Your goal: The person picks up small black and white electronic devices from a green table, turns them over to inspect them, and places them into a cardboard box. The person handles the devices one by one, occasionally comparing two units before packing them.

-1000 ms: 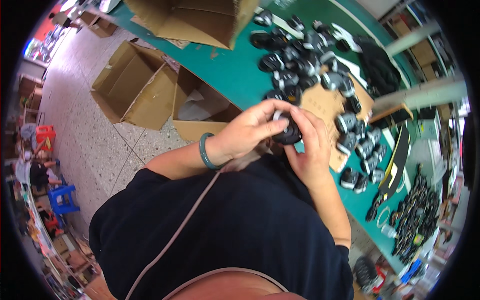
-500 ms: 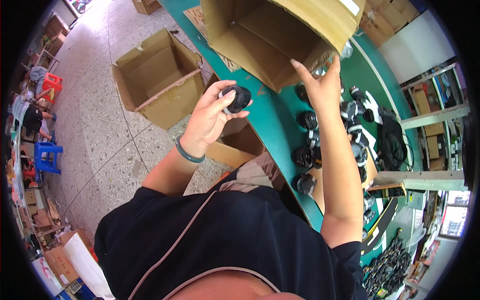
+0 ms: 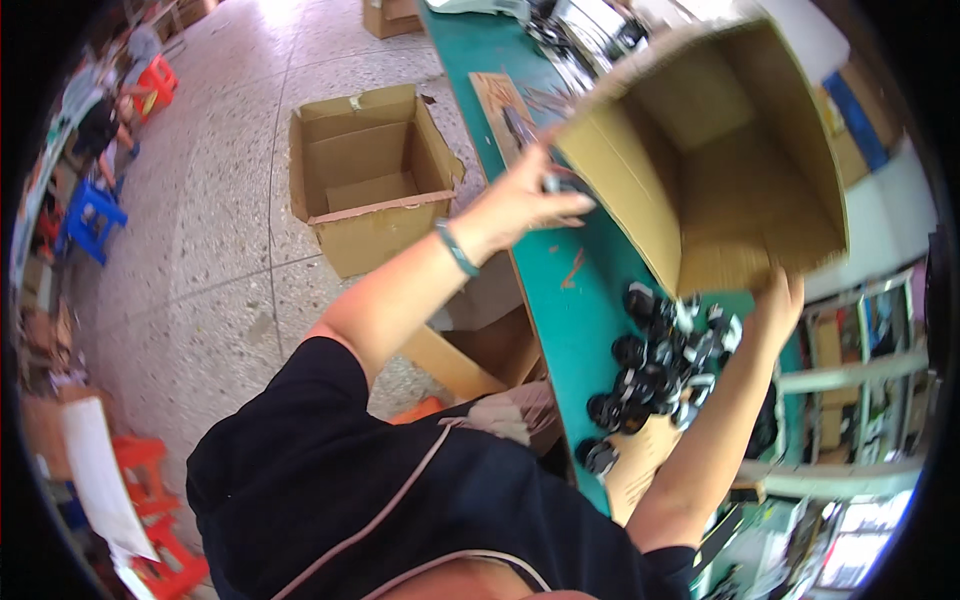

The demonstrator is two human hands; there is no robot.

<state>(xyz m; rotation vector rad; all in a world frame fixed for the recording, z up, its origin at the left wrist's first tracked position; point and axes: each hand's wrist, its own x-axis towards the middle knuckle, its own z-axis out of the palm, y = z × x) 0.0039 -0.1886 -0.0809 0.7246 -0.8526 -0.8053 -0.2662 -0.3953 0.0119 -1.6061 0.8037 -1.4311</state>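
An emptied-looking cardboard box (image 3: pixel 650 205) is tilted above the green table (image 3: pixel 548 290), its open side facing me. My right hand (image 3: pixel 778 305) is closed on the box's lower rim at the right. My left hand (image 3: pixel 525 198) is by the box's left wall, fingers curled round a small black rounded part (image 3: pixel 568 185) with a pale edge. Motion smears that part, and its exact kind does not show. Below the box, on the table, lies a heap of similar black and white parts (image 3: pixel 650 365), some resting by a flat cardboard sheet (image 3: pixel 640 462).
An open cardboard box (image 3: pixel 385 225) stands on the speckled floor at the left, and another open box (image 3: pixel 455 365) sits against the table's near edge. A cardboard piece (image 3: pixel 490 110) lies on the table's far part. Blue stool (image 3: pixel 93 220) and red stools (image 3: pixel 150 480) stand further left.
The tilted box has swung right, with my right hand still on its rim. My left hand has moved right and over the table edge to the box's side, still holding the black part.
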